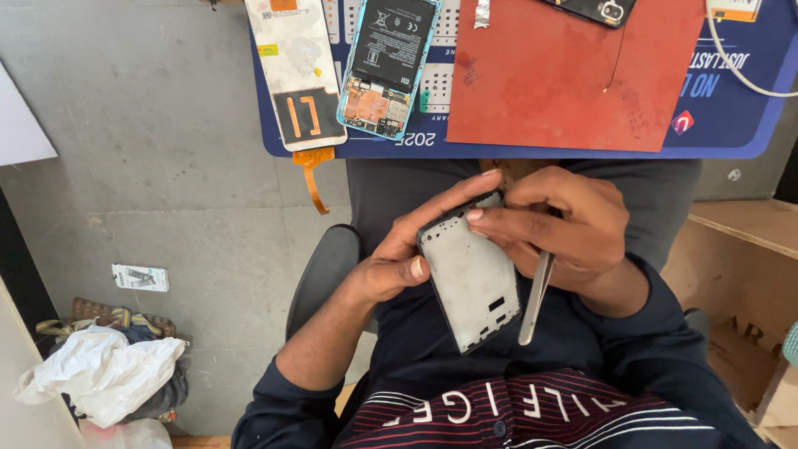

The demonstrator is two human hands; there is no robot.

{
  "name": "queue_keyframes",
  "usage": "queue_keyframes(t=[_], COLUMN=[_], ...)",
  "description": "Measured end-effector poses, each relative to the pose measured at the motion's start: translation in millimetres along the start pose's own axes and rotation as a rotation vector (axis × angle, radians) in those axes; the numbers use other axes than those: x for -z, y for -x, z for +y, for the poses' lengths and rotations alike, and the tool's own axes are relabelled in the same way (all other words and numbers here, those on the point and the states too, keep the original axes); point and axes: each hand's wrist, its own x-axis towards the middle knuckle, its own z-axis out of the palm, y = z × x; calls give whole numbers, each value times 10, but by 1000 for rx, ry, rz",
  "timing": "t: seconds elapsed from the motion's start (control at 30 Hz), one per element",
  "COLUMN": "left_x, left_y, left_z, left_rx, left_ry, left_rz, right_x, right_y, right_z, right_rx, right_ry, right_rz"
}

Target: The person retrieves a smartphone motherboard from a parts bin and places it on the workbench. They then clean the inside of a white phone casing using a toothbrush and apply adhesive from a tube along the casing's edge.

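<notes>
My left hand (407, 249) grips a bare phone frame (470, 278) by its left edge, with the thumb on its grey inner plate. That frame is tilted over my lap, below the table edge. My right hand (561, 229) rests on the frame's upper right corner, its index finger pressing the top edge. The same hand holds metal tweezers (536, 295) that point down beside the frame. On the blue work mat (723, 116) above lie an opened phone (386, 66) with its battery showing and a detached screen panel (295, 71) with an orange flex cable.
A red pad (573, 75) covers the mat's middle, with another dark phone (594, 8) at its top edge. A white cable (731, 58) crosses the mat's right side. The grey floor holds a small box (140, 277) and crumpled white bags (104, 370). A wooden crate (748, 274) stands at right.
</notes>
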Motion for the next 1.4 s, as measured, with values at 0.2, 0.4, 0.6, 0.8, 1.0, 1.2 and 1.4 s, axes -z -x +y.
queue_keyframes(t=[0.2,0.4,0.6,0.8,1.0,1.2,1.4], left_x=[-14,-85,-137,-143,-147,-63,1], left_y=[-21,-7,-86,-59,-75,-150,-294], left_z=[34,93,94,143,124,104,55], left_rx=[3,46,-13,9,-29,-159,-266], left_ry=[4,252,196,194,188,122,-37], left_rz=[-9,-85,-76,-78,-63,107,299], right_x=[-2,121,208,233,264,710,907], right_y=[-146,-26,75,90,219,262,209], right_z=[-123,-149,-86,10,143,501,972], right_rx=[-21,-228,-355,-283,-246,-267,-239], right_ry=[26,-89,-139,-132,-164,127,300], right_rz=[36,150,247,297,335,468,168])
